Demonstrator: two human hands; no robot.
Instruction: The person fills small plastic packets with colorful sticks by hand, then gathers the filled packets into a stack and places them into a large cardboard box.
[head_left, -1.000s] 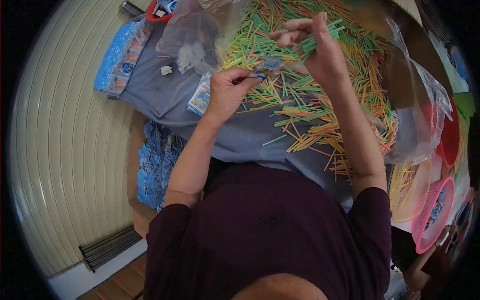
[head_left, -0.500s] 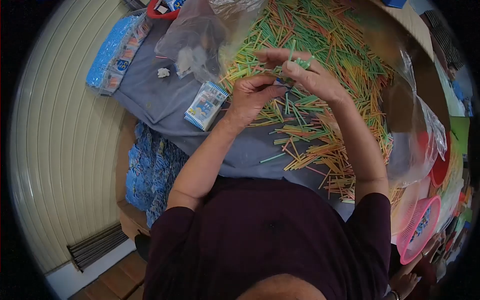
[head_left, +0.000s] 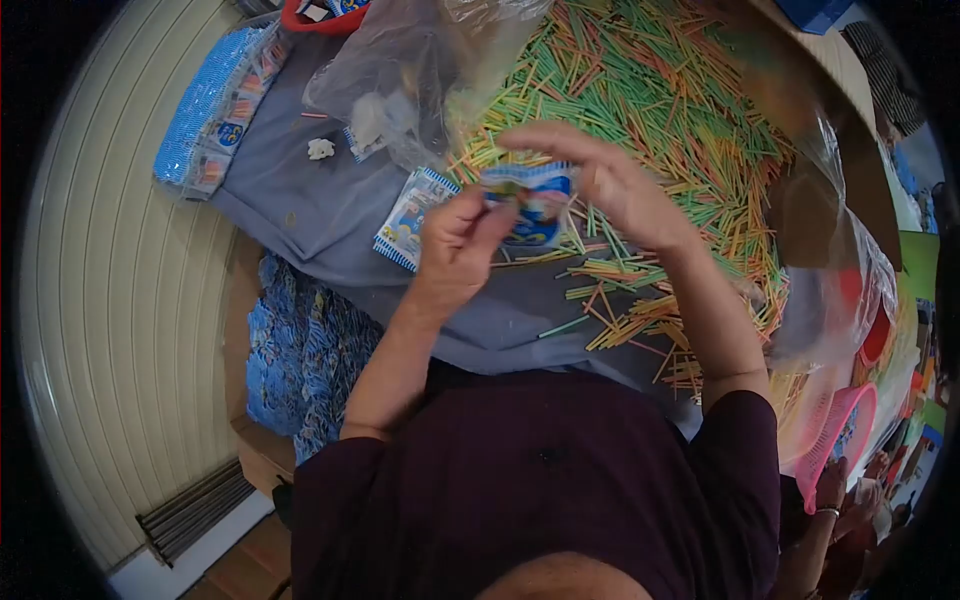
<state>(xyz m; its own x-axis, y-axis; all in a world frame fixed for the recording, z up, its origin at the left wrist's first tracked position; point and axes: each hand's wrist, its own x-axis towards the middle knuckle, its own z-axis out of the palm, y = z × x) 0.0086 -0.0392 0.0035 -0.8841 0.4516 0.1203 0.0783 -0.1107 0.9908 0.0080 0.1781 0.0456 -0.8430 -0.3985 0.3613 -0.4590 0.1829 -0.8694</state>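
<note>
My left hand (head_left: pixel 452 255) is closed on the edge of a small blue and white printed packet (head_left: pixel 532 212), thumb and fingers pinching it. The packet is blurred by motion and hangs over the near edge of the straws. My right hand (head_left: pixel 625 195) is right beside the packet's upper right edge, fingers stretched out and apart, no straws visible in it. A big heap of short green, yellow and orange straws (head_left: pixel 660 120) spreads beneath and beyond both hands. Just left of my left hand lies a stack of similar packets (head_left: pixel 408 222) on the grey cloth (head_left: pixel 300 190).
A clear bag full of packets (head_left: pixel 215 115) lies at the far left edge. Beside it are a crumpled white scrap (head_left: pixel 320 149) and a clear plastic bag (head_left: pixel 385 85). A box of blue packet strips (head_left: pixel 300 350) stands at left. Another person's hand (head_left: pixel 832 485) is near a pink basket (head_left: pixel 840 435).
The bunch of green straws no longer shows in my right hand. My left hand has moved left and nearer me, and the packet's printed face has come into view.
</note>
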